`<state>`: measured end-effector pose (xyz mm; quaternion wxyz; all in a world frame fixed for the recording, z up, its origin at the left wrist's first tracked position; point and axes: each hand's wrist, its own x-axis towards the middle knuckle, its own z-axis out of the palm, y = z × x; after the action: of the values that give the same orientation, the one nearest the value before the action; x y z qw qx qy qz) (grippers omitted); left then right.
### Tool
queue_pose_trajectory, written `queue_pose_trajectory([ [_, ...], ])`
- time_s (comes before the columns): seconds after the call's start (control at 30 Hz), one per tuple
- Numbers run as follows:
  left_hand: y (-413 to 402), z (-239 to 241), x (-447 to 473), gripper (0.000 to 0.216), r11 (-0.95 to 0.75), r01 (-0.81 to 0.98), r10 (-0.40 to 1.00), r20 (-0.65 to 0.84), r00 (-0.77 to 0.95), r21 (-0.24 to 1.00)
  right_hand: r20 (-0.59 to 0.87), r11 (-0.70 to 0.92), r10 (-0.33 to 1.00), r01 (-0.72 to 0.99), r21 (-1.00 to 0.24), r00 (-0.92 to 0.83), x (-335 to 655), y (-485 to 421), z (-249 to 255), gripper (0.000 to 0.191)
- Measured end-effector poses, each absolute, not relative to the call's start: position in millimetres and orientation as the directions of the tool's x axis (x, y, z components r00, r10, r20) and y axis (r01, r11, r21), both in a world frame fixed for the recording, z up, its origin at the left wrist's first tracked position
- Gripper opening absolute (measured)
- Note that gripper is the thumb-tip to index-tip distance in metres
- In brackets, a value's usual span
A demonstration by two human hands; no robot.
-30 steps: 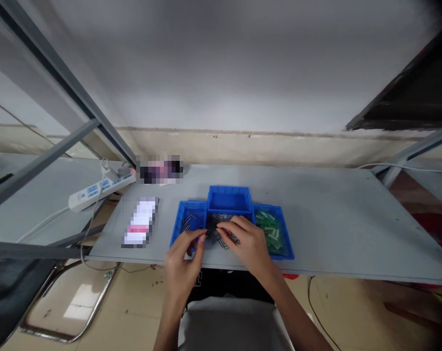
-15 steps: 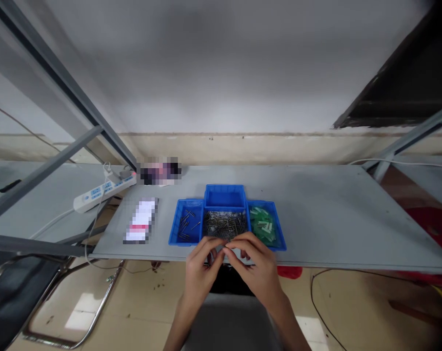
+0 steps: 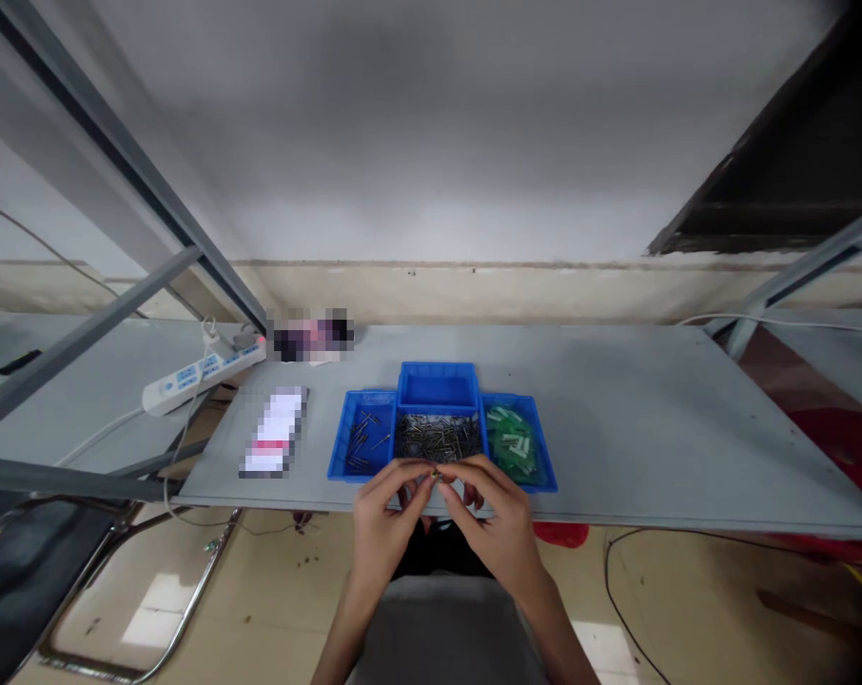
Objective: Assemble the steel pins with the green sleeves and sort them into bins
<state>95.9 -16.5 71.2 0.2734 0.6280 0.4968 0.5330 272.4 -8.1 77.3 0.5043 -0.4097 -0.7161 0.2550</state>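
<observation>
At the far left, a white power strip (image 3: 203, 381) lies slantwise by the left edge of the table (image 3: 637, 428), probably so that a lead can reach the surface. A blurred bundle (image 3: 313, 338) sits in the back left corner; what it is, I cannot tell. Nearer, a phone-like slab (image 3: 278, 433), also blurred, lies along the left edge, seemingly kept within sight but out of the arms' way.

By the front edge, the left blue bin (image 3: 372, 397) holds a few slim metal pins (image 3: 360, 442), loosely scattered. The left hand (image 3: 384, 509) is bent in a pinch, thumb and forefinger closed on a small piece (image 3: 436, 475) with a yellowish glint. That piece is in the air over the front edge, just before the middle bin (image 3: 438, 410) and its dense heap of pins, likely held there for a close view. A back bin (image 3: 438, 385) stands directly behind.

The right hand (image 3: 495, 504) mirrors the left, its fingertips gripping the same piece, presumably to steady it from both sides. Beside it, the right bin (image 3: 540, 433) holds a green bag (image 3: 502, 459) with white pieces (image 3: 520, 444), apparently grouped close for short reaches.
</observation>
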Motion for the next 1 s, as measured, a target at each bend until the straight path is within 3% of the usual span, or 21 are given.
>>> queue_pose_trajectory([
  [0.63,10,73,103,0.010,-0.342,0.377,0.926,0.377,-0.021,0.861,0.460,0.480,0.876,0.355,-0.802,-0.144,277,7,68,0.030],
  [0.83,9,80,77,0.012,-0.289,0.508,0.898,0.414,-0.150,0.812,0.459,0.489,0.860,0.616,-0.617,-0.222,285,20,70,0.020],
  [1.0,13,83,30,0.015,-0.123,0.637,0.865,0.397,-0.308,0.761,0.321,0.492,0.869,0.724,-0.483,-0.377,273,52,71,0.018],
])
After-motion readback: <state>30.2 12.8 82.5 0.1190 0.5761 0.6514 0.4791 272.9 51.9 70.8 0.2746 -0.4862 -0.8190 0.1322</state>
